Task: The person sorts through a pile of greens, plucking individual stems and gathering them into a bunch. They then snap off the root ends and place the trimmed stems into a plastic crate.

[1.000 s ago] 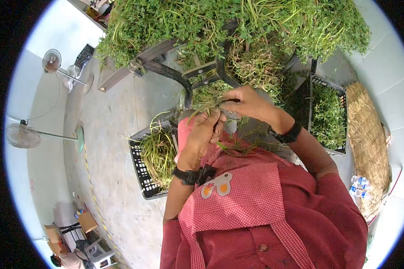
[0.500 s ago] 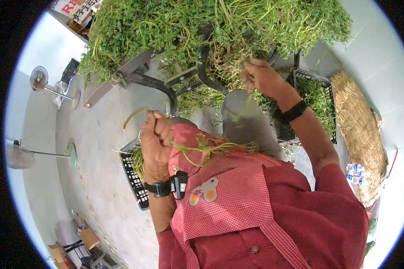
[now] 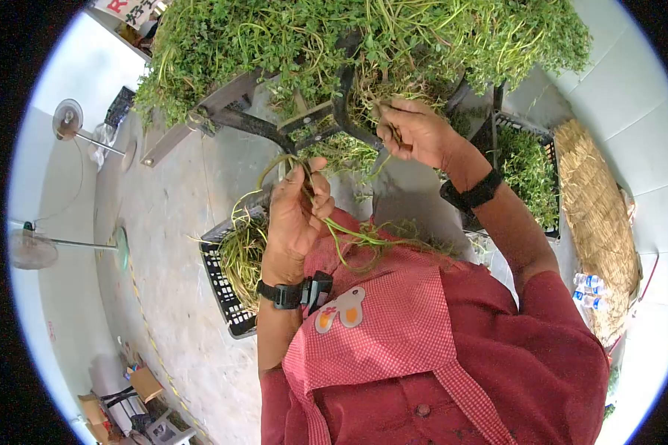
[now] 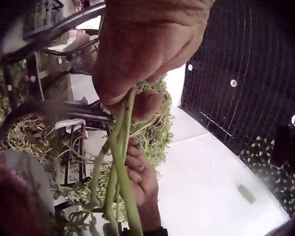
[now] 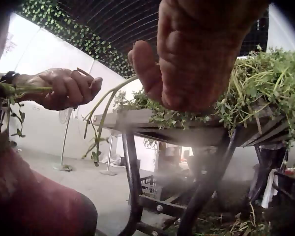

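In the head view my left hand (image 3: 297, 215) is raised over my lap, its fingers curled round several long green stems (image 4: 119, 172). The stems stick out on both sides of the fist, and leafy ends trail over the red checked apron (image 3: 393, 319). My right hand (image 3: 416, 133) is a short way off, beyond the knee and in front of the table. Between its thumb and fingers it pinches a thin leafy stem (image 5: 105, 108) that droops in the right wrist view. The two hands are apart.
A big heap of leafy greens (image 3: 312, 74) covers the table ahead, above its dark metal legs (image 3: 252, 122). At my left stands a black crate (image 3: 234, 322) with stems (image 3: 245, 245). Another crate of greens (image 3: 531, 178) and a rolled straw mat (image 3: 594, 215) are on the right.
One second ago both hands met at the stems. They then parted, the left moving down-left and the right up-right. Since then the left has come up and right, closer to the right hand.
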Demonstrator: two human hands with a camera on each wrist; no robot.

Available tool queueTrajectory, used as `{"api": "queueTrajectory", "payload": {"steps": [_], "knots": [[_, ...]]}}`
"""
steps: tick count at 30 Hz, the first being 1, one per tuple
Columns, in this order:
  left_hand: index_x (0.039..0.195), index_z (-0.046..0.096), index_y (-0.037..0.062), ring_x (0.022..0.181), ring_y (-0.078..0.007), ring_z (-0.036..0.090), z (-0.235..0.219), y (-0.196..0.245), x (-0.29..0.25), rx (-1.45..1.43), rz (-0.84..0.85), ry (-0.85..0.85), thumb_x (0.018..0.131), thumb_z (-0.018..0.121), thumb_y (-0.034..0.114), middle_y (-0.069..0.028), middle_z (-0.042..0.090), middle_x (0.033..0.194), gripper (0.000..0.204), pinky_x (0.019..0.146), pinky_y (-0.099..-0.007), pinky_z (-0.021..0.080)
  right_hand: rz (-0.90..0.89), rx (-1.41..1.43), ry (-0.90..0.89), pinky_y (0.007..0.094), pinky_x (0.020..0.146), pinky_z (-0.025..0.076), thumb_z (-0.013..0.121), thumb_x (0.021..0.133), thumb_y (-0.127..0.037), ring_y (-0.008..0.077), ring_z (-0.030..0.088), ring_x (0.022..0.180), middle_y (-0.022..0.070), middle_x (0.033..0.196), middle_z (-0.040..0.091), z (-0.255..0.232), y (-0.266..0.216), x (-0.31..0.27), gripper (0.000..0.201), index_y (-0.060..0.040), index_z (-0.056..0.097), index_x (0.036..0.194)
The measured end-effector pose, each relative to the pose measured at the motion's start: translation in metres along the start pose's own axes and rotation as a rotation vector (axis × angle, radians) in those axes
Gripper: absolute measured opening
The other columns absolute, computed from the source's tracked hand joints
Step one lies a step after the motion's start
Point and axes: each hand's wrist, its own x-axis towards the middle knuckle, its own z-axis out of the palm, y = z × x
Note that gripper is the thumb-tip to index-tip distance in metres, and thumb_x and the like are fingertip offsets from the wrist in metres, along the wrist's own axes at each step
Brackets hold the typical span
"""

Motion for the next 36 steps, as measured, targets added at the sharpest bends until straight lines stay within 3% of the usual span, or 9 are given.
{"api": "queueTrajectory", "payload": {"steps": [6,11,13,15,16,22,26,28,36], "knots": [[0.109,0.052,-0.0047,0.061,-0.0106,0.041,-0.008,-0.004,0.002,-0.001,-0.036,-0.041,0.091,0.048,0.029,-0.0061,0.053,0.077,0.038,0.044,-0.0204,0.033,-0.009,0.167,-0.022,0.0212,0.037,0.027,0.049,0.092,-0.024,0.0087,0.039,0.046,-0.0001,0.067,0.048,0.005,0.006,0.002,0.019,-0.0068,0.051,0.099],[0.109,0.052,-0.0075,0.06,-0.013,0.038,-0.002,-0.002,0.0,-0.135,-0.008,-0.08,0.09,0.039,0.03,-0.0066,0.052,0.077,0.044,0.045,-0.0228,0.03,-0.09,-0.111,0.07,0.0223,0.034,0.023,0.054,0.089,-0.028,0.0084,0.039,0.044,0.0,0.058,0.045,-0.004,0.008,0.007,0.022,-0.0076,0.053,0.097],[0.109,0.052,-0.007,0.062,-0.0136,0.039,-0.009,-0.002,0.002,-0.166,-0.027,-0.052,0.09,0.04,0.028,-0.0062,0.051,0.076,0.042,0.046,-0.0237,0.031,-0.027,-0.2,0.129,0.0289,0.037,0.034,0.057,0.086,-0.029,0.0153,0.051,0.049,0.0052,0.062,0.054,-0.038,0.011,0.024,0.028,-0.0046,0.053,0.099],[0.107,0.054,-0.0046,0.063,-0.0139,0.04,-0.013,-0.005,0.0,-0.227,-0.047,-0.11,0.09,0.043,0.024,-0.0058,0.05,0.077,0.036,0.046,-0.0237,0.032,-0.849,-1.445,0.512,0.0359,0.052,0.048,0.061,0.083,-0.029,0.0257,0.062,0.066,0.0136,0.078,0.063,-0.068,0.012,0.038,0.038,-0.0012,0.053,0.106],[0.105,0.055,-0.0032,0.064,-0.014,0.041,-0.01,-0.007,-0.001,-0.197,-0.024,-0.061,0.089,0.046,0.021,-0.0056,0.051,0.076,0.03,0.047,-0.0234,0.033,-0.942,-1.687,0.669,0.0381,0.07,0.051,0.065,0.079,-0.028,0.0303,0.064,0.084,0.0187,0.096,0.063,-0.079,0.007,0.044,0.048,-0.0025,0.051,0.117],[0.094,0.057,0.0011,0.064,-0.0117,0.05,0.012,-0.011,0.003,-0.068,0.072,0.018,0.086,0.057,0.015,-0.0035,0.055,0.073,0.016,0.05,-0.0223,0.04,-0.486,-0.914,-0.042,0.0303,0.071,0.05,0.067,0.077,-0.026,0.0166,0.061,0.081,0.0129,0.1,0.061,0.042,-0.015,-0.004,0.049,-0.0034,0.053,0.117],[0.094,0.058,0.0007,0.06,-0.0121,0.054,0.018,-0.016,-0.001,0.258,0.223,0.093,0.089,0.054,0.017,-0.0045,0.058,0.073,0.017,0.054,-0.0245,0.047,-0.539,-0.716,0.012,0.0288,0.067,0.049,0.065,0.079,-0.022,0.0125,0.059,0.074,0.0114,0.09,0.063,0.063,0.017,-0.003,0.038,-0.0027,0.058,0.11],[0.094,0.058,0.0,0.057,-0.0132,0.055,0.018,-0.019,-0.003,0.407,0.267,0.107,0.089,0.054,0.018,-0.0052,0.059,0.072,0.019,0.055,-0.0255,0.049,-0.298,-0.801,0.023,0.0229,0.064,0.046,0.057,0.086,-0.016,0.0062,0.054,0.071,0.0024,0.079,0.061,0.065,0.01,-0.007,0.023,-0.0017,0.062,0.103],[0.105,0.054,-0.0029,0.063,-0.0171,0.06,0.024,-0.007,-0.007,0.345,-0.015,-0.059,0.092,0.048,0.017,-0.01,0.062,0.08,0.024,0.063,-0.0296,0.053,-0.502,-0.91,0.026,0.0275,0.066,0.047,0.057,0.084,-0.017,0.0132,0.06,0.07,0.012,0.076,0.064,0.048,-0.003,-0.01,0.021,0.0005,0.063,0.093]]}}
